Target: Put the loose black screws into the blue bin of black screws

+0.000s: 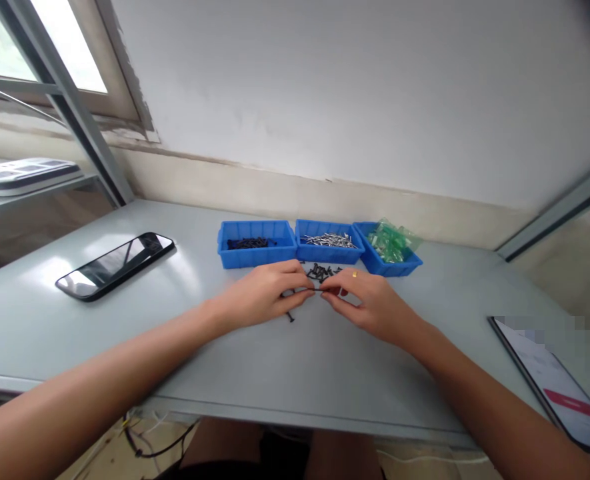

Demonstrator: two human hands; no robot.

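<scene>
My left hand [269, 291] and my right hand [367, 299] meet over the table, fingertips pinched close together. Between them they hold a thin black screw [318, 289], its ends mostly hidden by the fingers. Another black screw [290, 317] shows below my left fingers; whether it is held or lies on the table, I cannot tell. Just behind my hands is a loose pile of black screws [321, 271]. A ring is on one right-hand finger.
Along the back stand three blue bins: one with black screws [249, 244], one with silver metal pins or screws [329, 240], one with green plastic packets [389, 240]. A black device with a glossy screen [117, 265] lies left, a lit phone [555, 387] right. Metal frame posts flank the table.
</scene>
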